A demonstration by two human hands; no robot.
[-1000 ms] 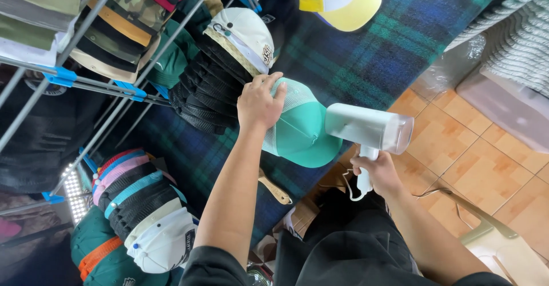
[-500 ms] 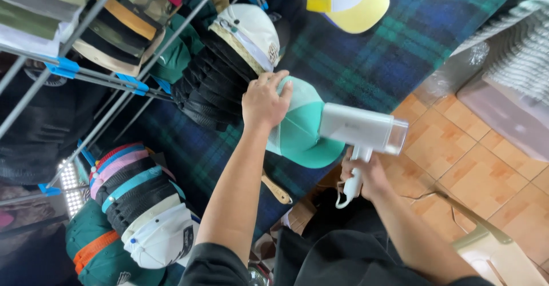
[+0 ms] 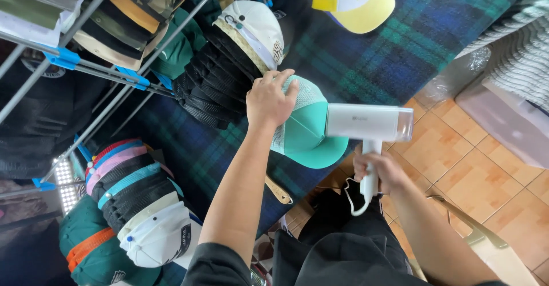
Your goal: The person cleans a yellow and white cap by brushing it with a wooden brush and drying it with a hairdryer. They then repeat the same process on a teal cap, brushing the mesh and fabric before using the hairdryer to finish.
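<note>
Teal cap [image 3: 306,134] pressed under one hand, white handheld steamer [image 3: 369,123] aimed at it by the other.

Left hand [image 3: 270,98] lies with fingers spread and curled over the cap's crown, which rests on the plaid cloth [image 3: 366,52] near its lower edge, beside a stack of black caps [image 3: 214,86]. Right hand [image 3: 380,169] is closed round the steamer's handle, nozzle just beside the brim. The cap looks light and soft, its mesh back likely to dent; the stiffer brim or front panel seems the safer grip. Open room lies toward the tiled floor [image 3: 457,160]; a metal rack [image 3: 86,69] crowds the far side.
</note>
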